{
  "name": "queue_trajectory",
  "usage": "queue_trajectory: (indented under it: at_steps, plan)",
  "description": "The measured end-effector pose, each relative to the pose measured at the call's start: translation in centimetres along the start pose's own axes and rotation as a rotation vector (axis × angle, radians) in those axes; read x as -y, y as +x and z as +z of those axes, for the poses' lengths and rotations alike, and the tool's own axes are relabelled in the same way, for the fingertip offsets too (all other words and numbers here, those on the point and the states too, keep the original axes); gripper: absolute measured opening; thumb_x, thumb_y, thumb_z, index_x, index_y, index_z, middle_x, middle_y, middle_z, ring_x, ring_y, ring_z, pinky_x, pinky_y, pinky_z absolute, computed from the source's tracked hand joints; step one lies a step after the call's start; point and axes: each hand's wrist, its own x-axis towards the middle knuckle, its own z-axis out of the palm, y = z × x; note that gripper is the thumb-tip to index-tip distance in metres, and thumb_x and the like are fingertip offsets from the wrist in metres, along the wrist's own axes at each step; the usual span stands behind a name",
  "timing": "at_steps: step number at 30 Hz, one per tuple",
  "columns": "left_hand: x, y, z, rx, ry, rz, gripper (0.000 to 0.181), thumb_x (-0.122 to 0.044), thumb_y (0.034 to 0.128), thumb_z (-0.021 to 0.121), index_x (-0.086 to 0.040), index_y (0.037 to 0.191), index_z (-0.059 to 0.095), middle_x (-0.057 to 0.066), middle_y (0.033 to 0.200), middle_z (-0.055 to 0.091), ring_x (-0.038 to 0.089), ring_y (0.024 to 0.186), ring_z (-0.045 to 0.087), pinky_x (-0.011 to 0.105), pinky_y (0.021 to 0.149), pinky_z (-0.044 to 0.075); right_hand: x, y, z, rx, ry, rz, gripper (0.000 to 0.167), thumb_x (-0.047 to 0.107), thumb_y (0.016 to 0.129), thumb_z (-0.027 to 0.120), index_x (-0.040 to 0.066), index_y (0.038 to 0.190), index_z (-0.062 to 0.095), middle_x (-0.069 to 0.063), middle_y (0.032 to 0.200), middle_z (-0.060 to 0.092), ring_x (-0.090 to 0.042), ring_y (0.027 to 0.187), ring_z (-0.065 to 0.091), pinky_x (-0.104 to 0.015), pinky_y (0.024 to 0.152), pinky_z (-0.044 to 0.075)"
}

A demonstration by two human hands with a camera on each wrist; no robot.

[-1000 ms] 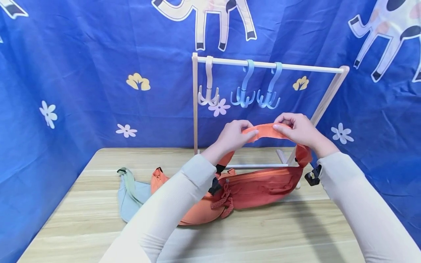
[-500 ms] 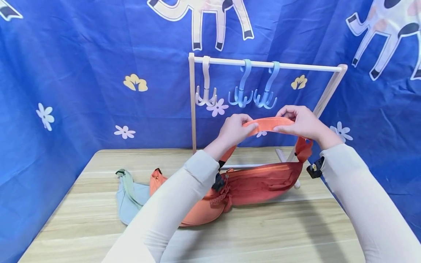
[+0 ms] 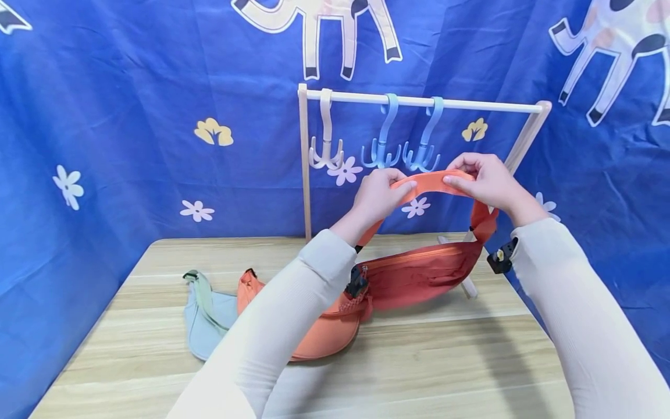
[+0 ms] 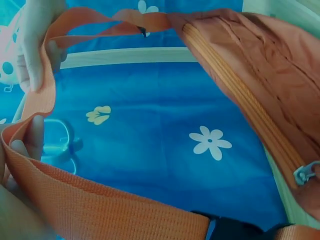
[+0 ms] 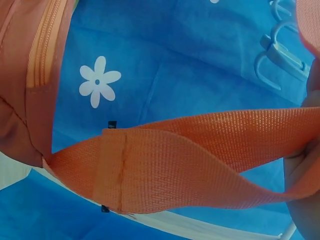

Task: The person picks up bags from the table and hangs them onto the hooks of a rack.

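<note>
My left hand point(image 3: 378, 195) and my right hand point(image 3: 490, 183) each pinch the orange strap point(image 3: 431, 182) of a dark red bag point(image 3: 419, 278), a short stretch of strap running between them. Below the strap the red bag hangs tilted, its right end higher, its lower left part by an orange bag point(image 3: 327, 336). In the left wrist view the strap point(image 4: 115, 200) leads to a black buckle point(image 4: 235, 229), and the bag's zipper point(image 4: 245, 100) shows. In the right wrist view the strap point(image 5: 165, 170) is twisted near the bag's end.
Behind the hands stands a rack with a white rail point(image 3: 471, 105), holding a white hook point(image 3: 327, 131) and two blue hooks point(image 3: 388, 131). A light blue bag point(image 3: 206, 320) with a green strap lies at the left of the wooden table point(image 3: 445, 361). A blue patterned cloth point(image 3: 131, 145) hangs behind.
Both hands have risen with the strap, closer to the blue hooks. The red bag has lifted with them, its right end most. The other bags have stayed on the table.
</note>
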Motion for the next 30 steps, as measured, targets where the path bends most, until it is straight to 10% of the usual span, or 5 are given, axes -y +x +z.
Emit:
queue_trajectory:
  at_steps: [30]
  plan:
    - [-2.4, 2.0, 0.4, -0.206, -0.089, -0.02, 0.022, -0.036, 0.0915, 0.063, -0.017, 0.099, 0.07, -0.003, 0.078, 0.063, 0.013, 0.06, 0.058, 0.026, 0.052, 0.047, 2.1, 2.7, 0.8, -0.377, -0.083, 0.096, 0.035, 0.037, 0.091, 0.062, 0.007, 0.109, 0.063, -0.009, 0.102, 0.063, -0.018, 0.089, 0.053, -0.028, 0.074, 0.047]
